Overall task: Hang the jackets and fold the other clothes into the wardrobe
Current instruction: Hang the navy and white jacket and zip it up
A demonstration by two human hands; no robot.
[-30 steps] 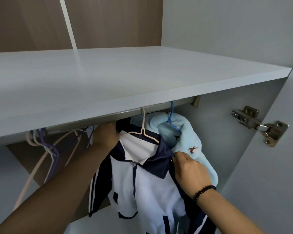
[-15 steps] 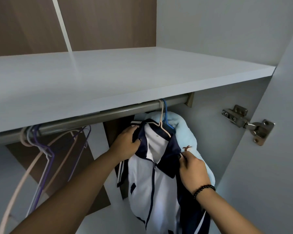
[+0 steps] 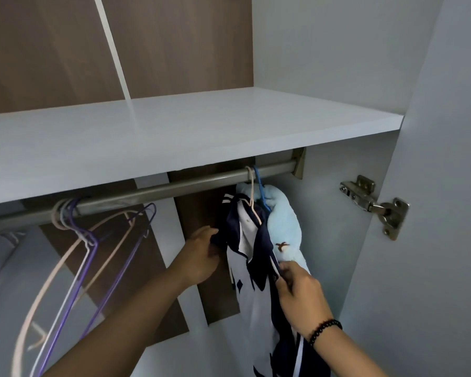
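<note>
Now, starting at the lower left of the frame, we are leaving the bundle of empty hangers dangling unused from the rail, well apart from our work. Moving toward the centre, our left hand is gripping the navy left edge of the white-and-navy jacket, fingers curled round the collar and shoulder fabric. That jacket is hanging on a pale hanger hooked over the rail at the upper centre right, its long axis running straight down toward the bottom edge of the frame. Just right of it, our right hand, the one with the beaded bracelet, is pinching the jacket's right front edge near the zip. Behind and touching the jacket, a light blue garment is hanging on a blue hanger, the two hooks sitting side by side. Farther right, a metal hinge is showing on the wardrobe wall.

We are judging that both hands are flanking the jacket at collar height, so the garment lies directly between them; the left hand is slightly higher, nearer the hanger. Straightening looks like the step in hand, and letting go should leave it hanging true.
</note>
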